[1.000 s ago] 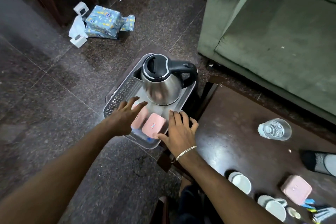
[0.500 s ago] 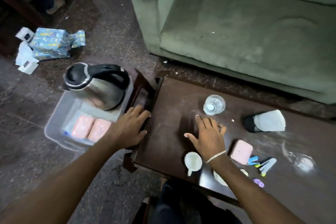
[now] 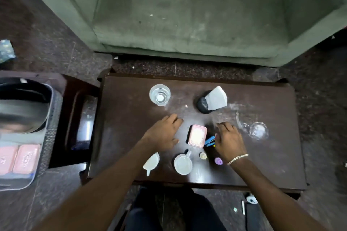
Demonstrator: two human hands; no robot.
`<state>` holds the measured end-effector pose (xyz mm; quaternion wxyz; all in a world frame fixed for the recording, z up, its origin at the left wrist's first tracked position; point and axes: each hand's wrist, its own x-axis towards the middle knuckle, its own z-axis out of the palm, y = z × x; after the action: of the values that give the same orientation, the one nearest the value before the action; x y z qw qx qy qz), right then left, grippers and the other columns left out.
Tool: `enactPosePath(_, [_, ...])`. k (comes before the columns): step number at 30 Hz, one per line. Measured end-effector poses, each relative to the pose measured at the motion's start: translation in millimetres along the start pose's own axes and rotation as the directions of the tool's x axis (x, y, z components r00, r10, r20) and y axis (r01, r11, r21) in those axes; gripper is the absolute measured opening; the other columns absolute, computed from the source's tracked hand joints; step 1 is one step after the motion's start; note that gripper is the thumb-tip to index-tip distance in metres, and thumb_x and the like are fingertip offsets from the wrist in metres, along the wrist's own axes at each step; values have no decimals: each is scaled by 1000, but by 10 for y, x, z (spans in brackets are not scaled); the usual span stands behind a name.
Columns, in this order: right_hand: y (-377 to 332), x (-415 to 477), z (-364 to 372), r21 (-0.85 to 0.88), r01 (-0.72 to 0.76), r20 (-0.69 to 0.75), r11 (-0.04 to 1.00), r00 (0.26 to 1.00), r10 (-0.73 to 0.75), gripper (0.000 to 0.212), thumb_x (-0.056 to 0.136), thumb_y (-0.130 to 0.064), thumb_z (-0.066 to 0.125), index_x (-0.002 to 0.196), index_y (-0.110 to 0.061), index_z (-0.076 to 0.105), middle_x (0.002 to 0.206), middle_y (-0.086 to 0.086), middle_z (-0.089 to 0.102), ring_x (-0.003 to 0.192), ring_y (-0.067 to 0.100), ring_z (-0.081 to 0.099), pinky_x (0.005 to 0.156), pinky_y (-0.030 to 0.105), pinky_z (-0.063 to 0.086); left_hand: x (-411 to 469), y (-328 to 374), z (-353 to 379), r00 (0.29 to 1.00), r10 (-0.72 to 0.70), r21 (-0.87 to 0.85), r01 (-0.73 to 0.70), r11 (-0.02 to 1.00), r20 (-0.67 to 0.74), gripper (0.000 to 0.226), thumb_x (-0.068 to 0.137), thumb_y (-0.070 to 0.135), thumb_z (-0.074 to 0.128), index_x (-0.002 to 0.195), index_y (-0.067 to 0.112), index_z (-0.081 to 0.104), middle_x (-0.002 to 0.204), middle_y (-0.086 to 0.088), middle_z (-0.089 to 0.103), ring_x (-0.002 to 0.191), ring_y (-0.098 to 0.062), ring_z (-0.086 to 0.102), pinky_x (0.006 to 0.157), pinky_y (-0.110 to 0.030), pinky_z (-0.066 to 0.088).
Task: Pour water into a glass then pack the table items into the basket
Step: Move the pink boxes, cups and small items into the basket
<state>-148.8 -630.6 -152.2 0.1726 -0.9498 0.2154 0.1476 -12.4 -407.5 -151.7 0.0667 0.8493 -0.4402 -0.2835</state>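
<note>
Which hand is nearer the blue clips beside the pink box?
Right. The right hand lies directly beside the blue clips, apparently touching them; the left hand rests beyond the pink box.

Dark brown table (image 3: pixel 131 118), pink box (image 3: pixel 197 135), green sofa (image 3: pixel 187 15), white cups (image 3: pixel 183 163), speckled dark floor (image 3: pixel 47 43)

One view only: head cam, wide-angle, looking almost straight down from above the seated person's lap. The table (image 3: pixel 131 118) fills mid-frame, close, within arm's reach. Sofa (image 3: pixel 187 15) at 12 o'clock, basket (image 3: pixel 47 137) cut off by the edge at 9 o'clock. Both forearms enter from 6 o'clock (left hand (image 3: pixel 163 133), right hand (image 3: pixel 228 139)). Edges are blurred and bowed. No second view, so nothing shared.
</note>
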Motion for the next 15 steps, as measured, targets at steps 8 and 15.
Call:
enactPosePath(8, [626,-44,131,-71,-9,171,997,985,21,58,76,-9,69,132,-19,64,136,16,50,118,39,45,104,42,39,510,497,330,998,25,79,-30,996,61,100,73,38,85,152,14,28,143,-6,38,120,-29,49,94,-45,51])
enactPosePath(15, [813,-12,325,-182,145,300,973,950,-86,66,83,-12,65,141,-39,49,150,6,33,125,34,34,100,49,46,642,638,498,992,-21,117,6,993,128,117,71,36,91,159,14,17,154,-6,31,132,-30,45,103,-45,48])
